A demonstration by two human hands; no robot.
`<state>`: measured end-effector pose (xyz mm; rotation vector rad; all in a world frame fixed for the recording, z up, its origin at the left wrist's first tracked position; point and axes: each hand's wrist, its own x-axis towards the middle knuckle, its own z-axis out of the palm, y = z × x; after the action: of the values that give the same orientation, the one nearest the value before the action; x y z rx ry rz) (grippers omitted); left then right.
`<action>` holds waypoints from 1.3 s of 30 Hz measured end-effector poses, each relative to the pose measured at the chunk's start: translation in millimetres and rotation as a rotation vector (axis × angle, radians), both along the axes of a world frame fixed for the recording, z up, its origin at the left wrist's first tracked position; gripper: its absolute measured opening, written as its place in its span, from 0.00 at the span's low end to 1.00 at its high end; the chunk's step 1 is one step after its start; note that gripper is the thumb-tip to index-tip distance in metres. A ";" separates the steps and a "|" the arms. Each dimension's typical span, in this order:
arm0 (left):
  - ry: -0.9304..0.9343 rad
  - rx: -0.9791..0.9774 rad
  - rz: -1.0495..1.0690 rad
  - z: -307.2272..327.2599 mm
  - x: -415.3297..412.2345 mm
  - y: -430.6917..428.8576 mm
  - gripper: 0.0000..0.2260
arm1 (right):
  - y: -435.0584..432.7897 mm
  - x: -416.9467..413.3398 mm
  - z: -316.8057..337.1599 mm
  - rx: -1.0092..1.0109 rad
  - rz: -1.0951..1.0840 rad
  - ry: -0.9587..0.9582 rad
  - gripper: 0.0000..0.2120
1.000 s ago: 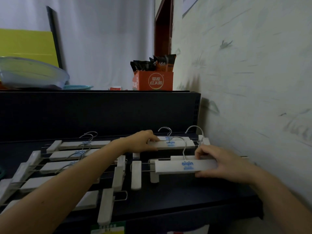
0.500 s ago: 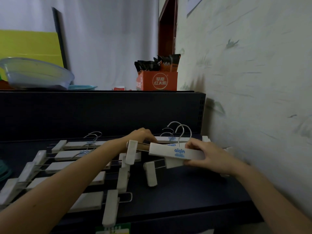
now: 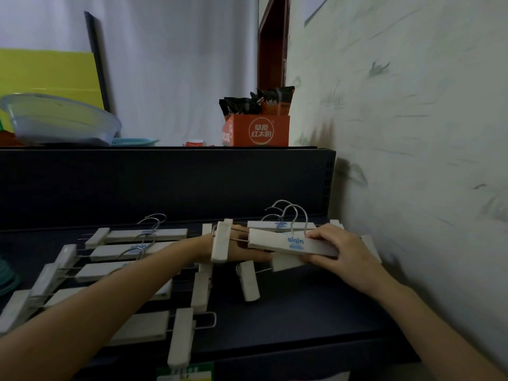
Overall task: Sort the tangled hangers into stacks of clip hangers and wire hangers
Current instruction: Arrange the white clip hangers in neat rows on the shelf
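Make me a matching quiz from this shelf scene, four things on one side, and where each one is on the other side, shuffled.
Things:
1. orange box
2. clear bowl
3. lifted clip hanger
4. yellow board

Places:
A. gripped by the right hand
B. upper ledge, left end
C. upper ledge, next to the wall
D. standing behind the bowl

Pairs: 1-C, 2-B, 3-A, 4-D

Both forearms outstretched, right hand [image 3: 341,251] in a pinch on a clip hanger [image 3: 286,242], left hand [image 3: 239,255] half hidden alongside.
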<state>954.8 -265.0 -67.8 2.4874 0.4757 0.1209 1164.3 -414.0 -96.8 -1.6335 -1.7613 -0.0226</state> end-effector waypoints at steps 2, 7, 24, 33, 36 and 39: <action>0.018 -0.062 -0.017 2.8 0.9 -5.8 0.17 | 0.4 -0.8 -0.5 0.023 -0.006 0.016 0.15; 0.178 -0.189 -0.015 8.1 5.6 -9.8 0.15 | 2.6 -3.0 -1.4 0.054 0.000 0.068 0.14; 0.267 -0.136 -0.068 32.8 8.6 -1.2 0.07 | -28.0 -9.3 40.6 0.031 0.090 0.653 0.12; 0.416 -0.251 -0.099 38.6 13.8 1.2 0.06 | -18.9 1.7 71.7 -0.218 0.037 0.328 0.09; 0.436 -0.274 -0.108 39.3 15.8 2.3 0.06 | -14.0 4.7 73.6 -0.324 0.034 0.145 0.12; 0.428 -0.307 -0.093 37.9 18.6 3.4 0.06 | -10.4 5.5 76.3 -0.442 0.046 -0.033 0.07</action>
<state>973.4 -261.6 -29.9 2.2208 0.5068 -0.4943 1169.7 -424.4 -20.5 -1.9033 -1.9238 0.3887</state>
